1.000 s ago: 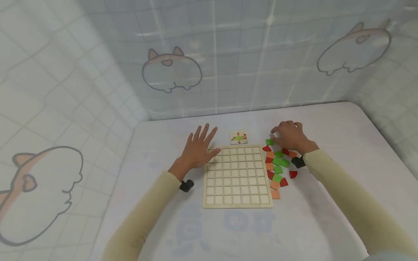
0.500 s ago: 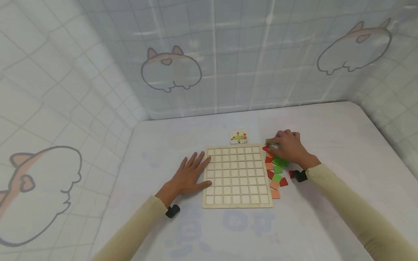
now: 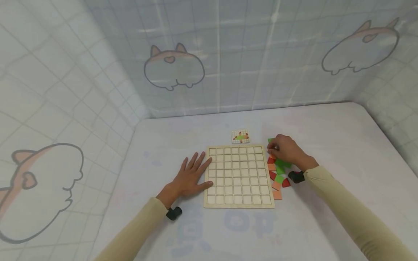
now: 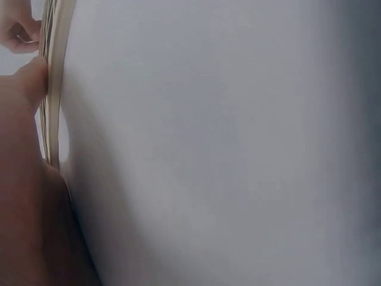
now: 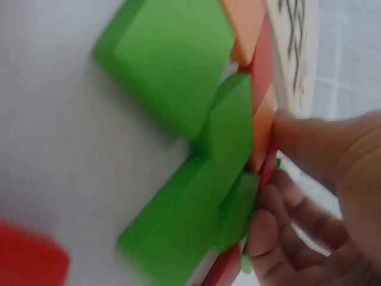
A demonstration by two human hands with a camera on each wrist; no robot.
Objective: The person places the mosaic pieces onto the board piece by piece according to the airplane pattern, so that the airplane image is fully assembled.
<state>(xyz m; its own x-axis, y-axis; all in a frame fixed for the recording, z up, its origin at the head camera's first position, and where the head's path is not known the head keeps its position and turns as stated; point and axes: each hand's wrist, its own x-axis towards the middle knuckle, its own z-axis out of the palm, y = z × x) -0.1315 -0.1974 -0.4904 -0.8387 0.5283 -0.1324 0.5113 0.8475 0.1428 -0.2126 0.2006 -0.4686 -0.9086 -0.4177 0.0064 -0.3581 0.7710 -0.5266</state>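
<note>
Colored pieces [image 3: 279,178] lie beside the gridded board [image 3: 237,173].

I can read nothing from here; the bluish marks [image 3: 227,221] on the white tabletop [image 3: 153,145] (faint, blurred) are illegible.

A pale tabletop [image 3: 343,145] is lying before a grid-patterned backdrop [image 3: 235,79], which is rising along its rear and both sides. Outlined animal drawings [image 3: 174,70] are decorating the backdrop; faint bluish markings [image 3: 236,222] are showing on the tabletop.
</note>
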